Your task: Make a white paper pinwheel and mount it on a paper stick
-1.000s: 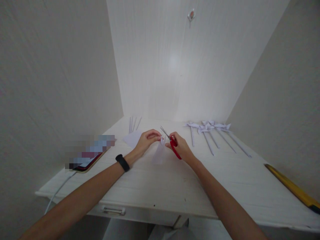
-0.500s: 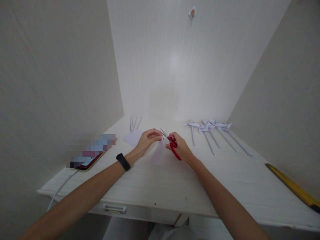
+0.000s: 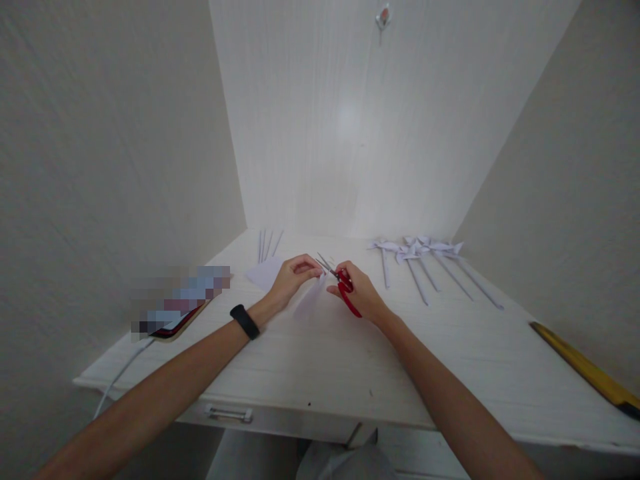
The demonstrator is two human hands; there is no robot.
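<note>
Fingers (image 3: 306, 265) of left hand (image 3: 290, 280) pinch paper (image 3: 309, 300); right hand (image 3: 360, 293) grips scissors (image 3: 343, 287).

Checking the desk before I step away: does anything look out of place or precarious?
Two things stand out. The yellow ruler lies at the table's far right edge, running out of view. The phone sits at the left edge, its cable hanging off. The pinwheels lie in a tidy row.

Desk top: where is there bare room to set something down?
Bare desk runs along the near edge, below both hands, and between the pinwheels and the yellow ruler. Crowded: mid-back, where the left hand holds paper and the right hand the scissors.
</note>
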